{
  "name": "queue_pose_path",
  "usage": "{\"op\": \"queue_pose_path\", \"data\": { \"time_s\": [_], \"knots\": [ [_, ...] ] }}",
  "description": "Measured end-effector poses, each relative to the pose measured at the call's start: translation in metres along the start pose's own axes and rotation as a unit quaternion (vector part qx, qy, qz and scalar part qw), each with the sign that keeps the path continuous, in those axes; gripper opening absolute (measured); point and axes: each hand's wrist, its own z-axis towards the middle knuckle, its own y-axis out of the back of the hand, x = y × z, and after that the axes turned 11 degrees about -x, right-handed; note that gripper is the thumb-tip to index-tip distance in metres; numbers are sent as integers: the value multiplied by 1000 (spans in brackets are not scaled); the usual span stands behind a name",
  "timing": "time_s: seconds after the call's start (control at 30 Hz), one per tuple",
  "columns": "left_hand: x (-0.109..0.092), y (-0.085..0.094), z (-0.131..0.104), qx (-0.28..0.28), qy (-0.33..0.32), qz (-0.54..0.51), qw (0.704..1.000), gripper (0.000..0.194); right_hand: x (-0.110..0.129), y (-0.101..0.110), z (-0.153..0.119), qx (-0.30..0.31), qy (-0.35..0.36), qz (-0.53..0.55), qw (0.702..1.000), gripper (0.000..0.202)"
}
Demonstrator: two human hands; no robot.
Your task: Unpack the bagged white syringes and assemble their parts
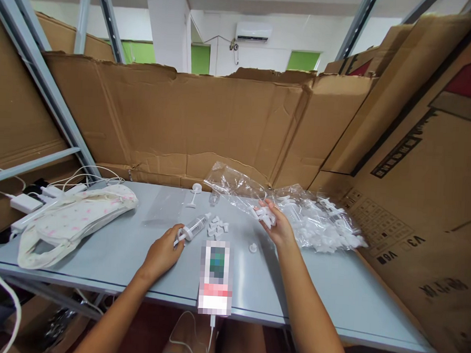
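My left hand [163, 253] is closed around the white end of a clear plastic syringe [196, 227], whose tip points up and to the right over the table. My right hand [279, 225] cups several small white plastic pieces [264, 216] beside a clear plastic bag [238, 186]. More white parts [323, 223] fill the bag's right portion. Between my hands lies a small pile of white pieces [217, 228]. A round white cap [253, 247] sits to its right. Farther back are a white plunger [195, 196] and a small clear plastic part [214, 198].
A phone [216, 275], blurred out and plugged into a cable, lies at the front edge of the grey table [143, 277]. At left are a cream cloth bag [83, 218], power strips and cables. Cardboard walls [207, 117] enclose the back and sides. A flat clear bag [165, 209] lies behind my left hand.
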Motion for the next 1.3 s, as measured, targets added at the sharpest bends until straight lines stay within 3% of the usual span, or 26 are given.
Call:
{"op": "queue_pose_path", "data": {
  "time_s": [0.23,0.33,0.43,0.57,0.77,0.93,1.17,1.3],
  "knots": [
    [-19,-2,-4,-60,-94,150,982,45,1,-1,-1,-3,1,-3,1000,22],
    [-37,0,3,-69,-147,110,981,41,1,-1,-1,0,-4,6,1000,22],
    [-65,-6,19,-5,-253,25,967,36,2,0,0,7,-5,18,1000,21],
    [-104,-37,43,97,-380,-43,919,32,4,3,1,11,11,14,1000,23],
    [-137,-96,53,182,-439,-27,879,24,6,5,1,17,32,11,999,24],
    [-138,-110,55,177,-442,-5,879,17,3,5,2,17,37,-8,999,25],
    [-106,-92,71,109,-410,46,904,15,3,4,1,15,30,-16,999,27],
    [-92,-84,74,108,-386,24,916,17,2,3,1,18,18,0,1000,24]
  ]
}}
